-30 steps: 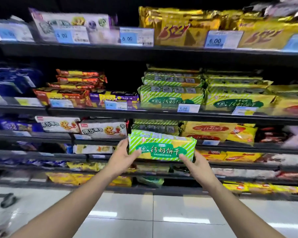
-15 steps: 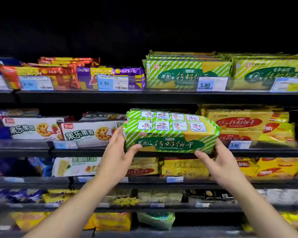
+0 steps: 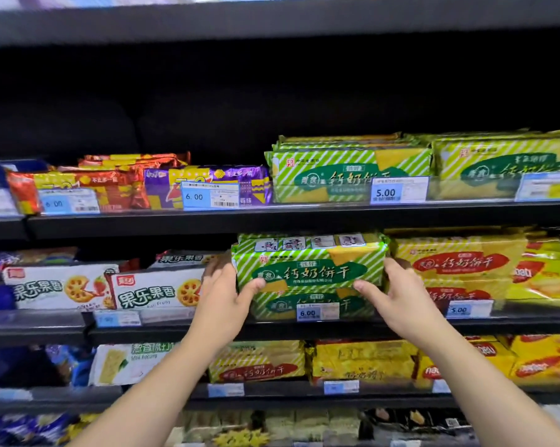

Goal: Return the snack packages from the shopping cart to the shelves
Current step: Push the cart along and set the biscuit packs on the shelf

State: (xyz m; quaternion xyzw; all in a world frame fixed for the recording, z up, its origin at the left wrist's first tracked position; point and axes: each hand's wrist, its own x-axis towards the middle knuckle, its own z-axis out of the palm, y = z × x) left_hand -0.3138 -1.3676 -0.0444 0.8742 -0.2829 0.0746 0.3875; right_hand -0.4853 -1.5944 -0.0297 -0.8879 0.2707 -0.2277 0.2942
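Note:
A green and white striped biscuit package point(image 3: 310, 266) lies on top of another green package point(image 3: 314, 306) on the middle shelf point(image 3: 272, 329). My left hand point(image 3: 222, 298) grips its left end, thumb on the front. My right hand point(image 3: 397, 298) grips its right end the same way. The package sits just under the shelf above. The shopping cart is out of view.
White fruit-biscuit packs point(image 3: 156, 290) lie left of the green stack, yellow packs point(image 3: 456, 269) right of it. The shelf above point(image 3: 272, 217) carries more green packs point(image 3: 349, 171), purple packs point(image 3: 207, 185) and red packs point(image 3: 78, 188). Lower shelves hold yellow packs point(image 3: 362, 362).
Both hands have carried the green package forward and onto the stack on the middle shelf. The view has moved closer to the shelves.

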